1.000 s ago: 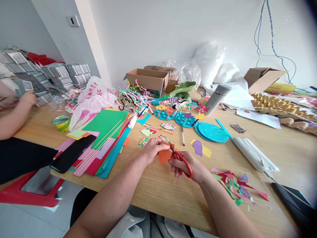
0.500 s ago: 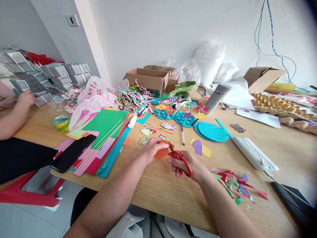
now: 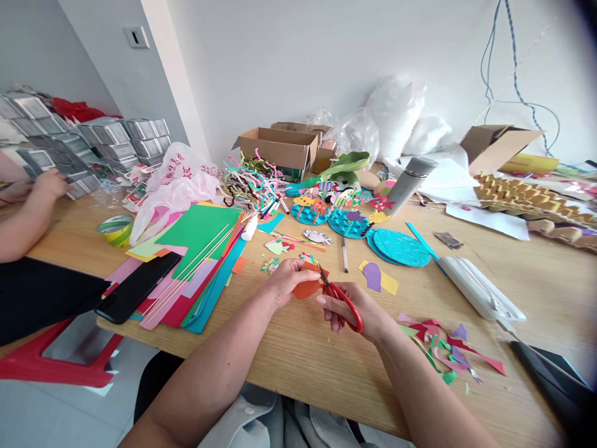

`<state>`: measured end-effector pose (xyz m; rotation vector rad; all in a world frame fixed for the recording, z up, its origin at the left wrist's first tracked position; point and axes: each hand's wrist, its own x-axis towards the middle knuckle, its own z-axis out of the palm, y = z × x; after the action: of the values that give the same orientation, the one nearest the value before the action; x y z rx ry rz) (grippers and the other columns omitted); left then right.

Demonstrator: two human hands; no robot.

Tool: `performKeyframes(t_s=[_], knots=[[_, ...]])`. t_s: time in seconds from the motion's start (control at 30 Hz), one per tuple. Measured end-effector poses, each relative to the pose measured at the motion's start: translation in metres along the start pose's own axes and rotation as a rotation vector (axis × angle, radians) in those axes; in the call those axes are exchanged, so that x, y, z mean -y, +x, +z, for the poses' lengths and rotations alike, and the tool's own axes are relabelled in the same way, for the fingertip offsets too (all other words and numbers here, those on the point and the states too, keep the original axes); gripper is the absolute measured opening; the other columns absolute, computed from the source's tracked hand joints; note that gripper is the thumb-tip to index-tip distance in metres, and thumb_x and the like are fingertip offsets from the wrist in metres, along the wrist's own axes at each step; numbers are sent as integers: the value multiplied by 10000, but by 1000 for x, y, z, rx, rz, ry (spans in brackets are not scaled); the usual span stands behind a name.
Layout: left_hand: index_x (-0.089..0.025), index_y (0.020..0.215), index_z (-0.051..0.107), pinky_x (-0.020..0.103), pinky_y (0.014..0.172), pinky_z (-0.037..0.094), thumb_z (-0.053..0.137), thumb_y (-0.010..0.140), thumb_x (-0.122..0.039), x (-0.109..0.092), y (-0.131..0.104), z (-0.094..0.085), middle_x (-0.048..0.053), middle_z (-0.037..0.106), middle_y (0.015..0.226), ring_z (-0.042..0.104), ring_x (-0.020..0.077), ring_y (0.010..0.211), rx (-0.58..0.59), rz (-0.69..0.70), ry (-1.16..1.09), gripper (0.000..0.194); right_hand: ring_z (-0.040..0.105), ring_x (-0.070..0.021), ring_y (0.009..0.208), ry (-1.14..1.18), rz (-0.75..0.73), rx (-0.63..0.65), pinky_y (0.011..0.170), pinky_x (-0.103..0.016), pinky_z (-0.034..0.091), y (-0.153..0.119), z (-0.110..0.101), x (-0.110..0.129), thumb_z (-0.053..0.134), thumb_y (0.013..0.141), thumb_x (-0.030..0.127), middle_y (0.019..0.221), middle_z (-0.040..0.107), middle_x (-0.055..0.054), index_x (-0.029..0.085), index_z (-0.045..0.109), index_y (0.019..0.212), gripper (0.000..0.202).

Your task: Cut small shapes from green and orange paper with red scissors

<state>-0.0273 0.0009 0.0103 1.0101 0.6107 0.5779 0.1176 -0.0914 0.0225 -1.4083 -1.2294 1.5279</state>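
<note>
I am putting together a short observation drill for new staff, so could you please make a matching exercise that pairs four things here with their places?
Things:
1. Red-handled scissors
2. Orange paper
3. Black phone
4. Roll of tape

Places:
A. Resting at least partly on the coloured sheets
B. Held in the left hand
C. Next to the plastic bag with red print
D. Held in the right hand

Right pairs: 1-D, 2-B, 3-A, 4-C
</note>
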Motion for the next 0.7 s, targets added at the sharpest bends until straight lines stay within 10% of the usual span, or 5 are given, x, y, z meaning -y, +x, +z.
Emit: performKeyframes(t_s=[0.7], knots=[[-117,687,640,211,473,250,706,600,-286,-1,0,-3,4,589,591,479,77,517,-17,3,61,201,572,-98,415,-22,-29,26,380,-178,396,-2,0,3,643,741,513,554,596,2,135,543,649,402]])
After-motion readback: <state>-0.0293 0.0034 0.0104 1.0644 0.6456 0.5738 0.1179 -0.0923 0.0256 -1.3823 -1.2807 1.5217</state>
